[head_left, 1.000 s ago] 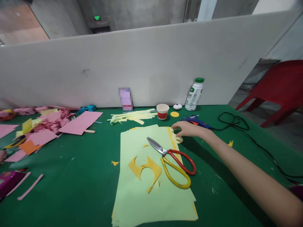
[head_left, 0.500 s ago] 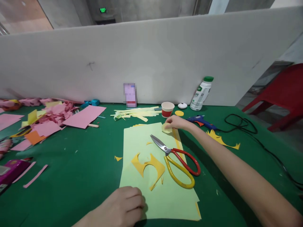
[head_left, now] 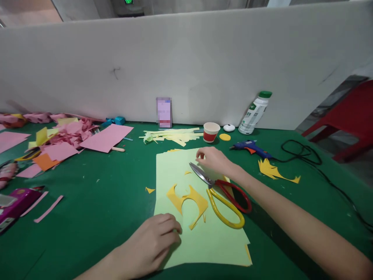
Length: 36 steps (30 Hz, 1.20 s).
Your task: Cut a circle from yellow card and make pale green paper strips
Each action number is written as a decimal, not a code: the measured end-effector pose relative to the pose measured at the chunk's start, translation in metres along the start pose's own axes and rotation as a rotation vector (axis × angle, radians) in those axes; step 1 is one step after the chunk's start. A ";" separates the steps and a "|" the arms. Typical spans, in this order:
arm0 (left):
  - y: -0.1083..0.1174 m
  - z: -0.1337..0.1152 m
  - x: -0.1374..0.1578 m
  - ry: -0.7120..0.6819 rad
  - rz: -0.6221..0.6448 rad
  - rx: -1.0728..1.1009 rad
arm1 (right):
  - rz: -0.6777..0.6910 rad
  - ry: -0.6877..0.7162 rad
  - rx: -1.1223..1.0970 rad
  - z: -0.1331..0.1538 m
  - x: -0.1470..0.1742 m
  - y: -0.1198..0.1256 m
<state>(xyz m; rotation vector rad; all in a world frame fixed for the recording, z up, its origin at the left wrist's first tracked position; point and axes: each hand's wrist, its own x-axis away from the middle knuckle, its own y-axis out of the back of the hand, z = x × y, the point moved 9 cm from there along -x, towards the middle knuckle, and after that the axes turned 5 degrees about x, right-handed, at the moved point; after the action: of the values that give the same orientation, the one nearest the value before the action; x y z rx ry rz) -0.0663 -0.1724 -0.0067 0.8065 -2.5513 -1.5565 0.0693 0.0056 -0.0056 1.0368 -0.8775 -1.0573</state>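
Sheets of pale green paper (head_left: 215, 247) lie stacked on the table, with yellow edges showing beneath. My left hand (head_left: 159, 239) rests at their lower left edge, fingers loosely curled. Over the top of the stack, my right hand (head_left: 214, 159) has its fingers bent in towards the thumb; anything beneath or between them is hidden. Scissors (head_left: 210, 182) with one red and one yellow handle lie on the paper below that hand, blades slightly apart. Between the hands sits a cut yellow paper offcut (head_left: 192, 202) with curved notches, and small scraps around it.
Pale paper strips (head_left: 177, 136), a paper cup (head_left: 211, 133), a yellow disc (head_left: 225, 137), a white case (head_left: 229, 128) and a bottle (head_left: 254, 112) line the back. A blue glue gun (head_left: 252, 148) with its cable lies right. Pink paper (head_left: 107, 138) covers the far left.
My right hand has shifted slightly and turned inward over the paper; the pale round piece at its fingertips no longer shows. The view has tipped down a little.
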 end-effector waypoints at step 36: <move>0.055 0.124 0.036 0.586 -0.238 -0.153 | 0.123 0.210 -0.428 0.074 0.114 -0.056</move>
<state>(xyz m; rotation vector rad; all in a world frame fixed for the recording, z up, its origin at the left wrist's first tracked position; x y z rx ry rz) -0.1573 -0.0675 -0.0298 1.3447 -1.9520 -1.2886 0.0170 -0.1291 -0.0297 0.7079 -0.5078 -0.9585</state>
